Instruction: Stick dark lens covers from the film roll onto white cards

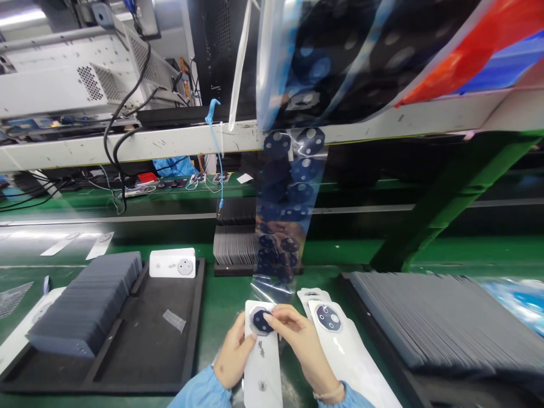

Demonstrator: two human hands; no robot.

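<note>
We've got a white panel (263, 365) upright in front of us, above the green surface (318, 275). Looks light, stiff and kinda slippery, probably scratches easily, so we'd grab the long edges and skip the glossy face. Our left hand (232, 354) has its left edge, thumb on the front. Our right hand (304, 343) has thumb and finger pinched at the rim of a dark disc (260, 321), which seems thin and bendy, so rim only.

Headcount: one panel in hand, one disc at our fingertips, one panel in the left tray (148, 354), two farther back (62, 243) (100, 246), one at far left (25, 326). The white pile (355, 354) on our right shows at least three, overlapped. Grey sheets (442, 317)? Way too many to count, lol.
</note>
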